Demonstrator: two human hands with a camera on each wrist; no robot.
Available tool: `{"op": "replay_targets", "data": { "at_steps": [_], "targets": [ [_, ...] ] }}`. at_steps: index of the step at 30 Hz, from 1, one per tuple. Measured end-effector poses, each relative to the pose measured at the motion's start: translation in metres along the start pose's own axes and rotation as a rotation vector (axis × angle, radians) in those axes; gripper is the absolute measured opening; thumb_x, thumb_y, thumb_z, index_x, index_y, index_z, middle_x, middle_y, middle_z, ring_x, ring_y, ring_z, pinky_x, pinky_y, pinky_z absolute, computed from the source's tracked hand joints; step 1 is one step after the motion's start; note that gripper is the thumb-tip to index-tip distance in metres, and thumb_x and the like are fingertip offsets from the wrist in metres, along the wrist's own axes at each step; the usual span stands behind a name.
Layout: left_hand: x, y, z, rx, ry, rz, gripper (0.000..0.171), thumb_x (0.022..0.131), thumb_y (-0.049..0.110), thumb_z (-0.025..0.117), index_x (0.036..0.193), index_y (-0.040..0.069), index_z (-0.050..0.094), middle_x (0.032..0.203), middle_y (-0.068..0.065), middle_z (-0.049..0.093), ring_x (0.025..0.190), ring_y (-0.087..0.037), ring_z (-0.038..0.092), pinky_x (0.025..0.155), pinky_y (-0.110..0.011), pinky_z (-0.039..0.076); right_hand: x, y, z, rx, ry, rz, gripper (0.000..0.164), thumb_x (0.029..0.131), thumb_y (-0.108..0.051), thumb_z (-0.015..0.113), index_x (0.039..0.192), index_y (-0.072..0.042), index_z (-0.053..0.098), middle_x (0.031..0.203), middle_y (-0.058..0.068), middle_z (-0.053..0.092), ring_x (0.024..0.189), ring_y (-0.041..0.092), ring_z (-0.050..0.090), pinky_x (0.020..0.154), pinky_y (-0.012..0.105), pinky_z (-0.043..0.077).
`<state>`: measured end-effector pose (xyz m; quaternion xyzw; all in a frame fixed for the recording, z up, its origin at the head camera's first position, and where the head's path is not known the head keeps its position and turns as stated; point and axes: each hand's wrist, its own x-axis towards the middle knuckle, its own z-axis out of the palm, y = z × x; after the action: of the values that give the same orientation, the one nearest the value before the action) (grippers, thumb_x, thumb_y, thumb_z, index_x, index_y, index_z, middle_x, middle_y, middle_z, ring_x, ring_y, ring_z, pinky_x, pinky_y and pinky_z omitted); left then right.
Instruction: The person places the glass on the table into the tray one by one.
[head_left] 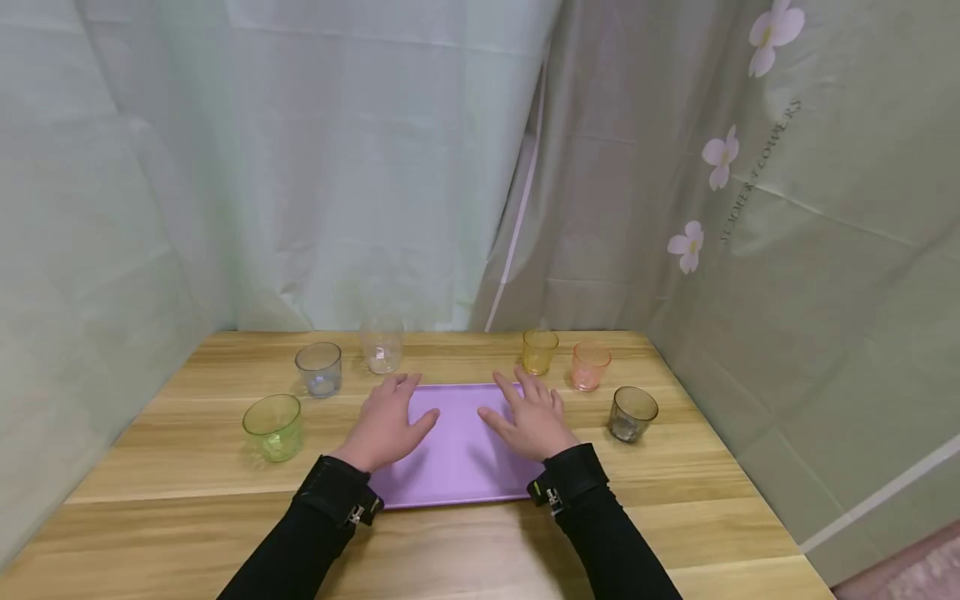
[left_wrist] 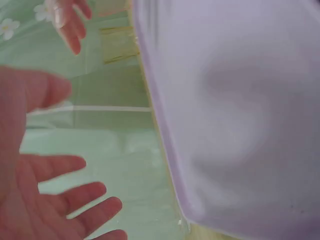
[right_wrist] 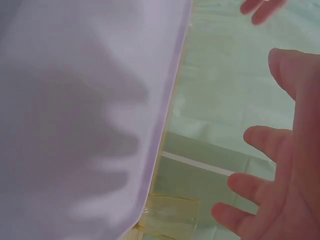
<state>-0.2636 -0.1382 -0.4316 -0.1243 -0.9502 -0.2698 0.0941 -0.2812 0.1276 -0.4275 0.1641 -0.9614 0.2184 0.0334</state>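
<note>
A flat purple tray [head_left: 461, 450] lies on the wooden table in front of me. My left hand [head_left: 386, 423] hovers over its left side, fingers spread and nothing held. Over the right side is my right hand [head_left: 531, 419], also with spread fingers and an empty palm. Both wrist views show the fingers apart from the tray, their shadows falling on its surface. Closest beyond the right fingertips stands a yellow glass cup [head_left: 540, 353]. A clear glass [head_left: 382, 348] is just past the left fingertips.
Left of the tray are a green glass cup [head_left: 273, 429] and a blue-grey one [head_left: 319, 371]. On the right stand a pink-orange cup [head_left: 589, 367] and a dark smoky cup [head_left: 632, 415]. Pale curtains [head_left: 360, 167] hang along the back and sides of the table [head_left: 450, 550].
</note>
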Motion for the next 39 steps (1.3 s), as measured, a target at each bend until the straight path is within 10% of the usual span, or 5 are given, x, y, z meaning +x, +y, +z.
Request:
{"op": "replay_targets", "data": {
  "at_steps": [10, 29, 39],
  "targets": [
    [-0.002, -0.019, -0.019, -0.085, 0.112, -0.143, 0.059, 0.104, 0.020, 0.064, 0.150, -0.016, 0.053, 0.127, -0.034, 0.061, 0.118, -0.047, 0.060, 0.099, -0.061, 0.054, 0.000, 0.003, -0.004, 0.077, 0.123, -0.033, 0.066, 0.109, -0.047, 0.064, 0.165, -0.013, 0.050, 0.162, 0.021, 0.052, 0.152, 0.046, 0.045, 0.120, 0.067, 0.035],
    [-0.015, -0.053, -0.020, -0.175, -0.141, -0.306, 0.061, 0.107, 0.019, 0.062, 0.151, -0.020, 0.046, 0.137, -0.040, 0.065, 0.123, -0.048, 0.068, 0.105, -0.061, 0.060, -0.016, 0.033, -0.063, 0.356, 0.357, 0.074, 0.059, 0.111, -0.033, 0.065, 0.162, -0.006, 0.051, 0.149, 0.024, 0.055, 0.133, 0.043, 0.058, 0.108, 0.059, 0.054],
    [-0.024, -0.070, -0.018, -0.359, -0.212, -0.395, 0.062, 0.106, 0.020, 0.069, 0.155, -0.011, 0.049, 0.111, -0.021, 0.068, 0.091, -0.026, 0.066, 0.077, -0.036, 0.060, -0.032, 0.081, -0.118, 0.490, 0.545, 0.222, 0.064, 0.113, -0.037, 0.059, 0.168, -0.008, 0.040, 0.164, 0.023, 0.041, 0.150, 0.042, 0.044, 0.125, 0.060, 0.040]
  ]
}}
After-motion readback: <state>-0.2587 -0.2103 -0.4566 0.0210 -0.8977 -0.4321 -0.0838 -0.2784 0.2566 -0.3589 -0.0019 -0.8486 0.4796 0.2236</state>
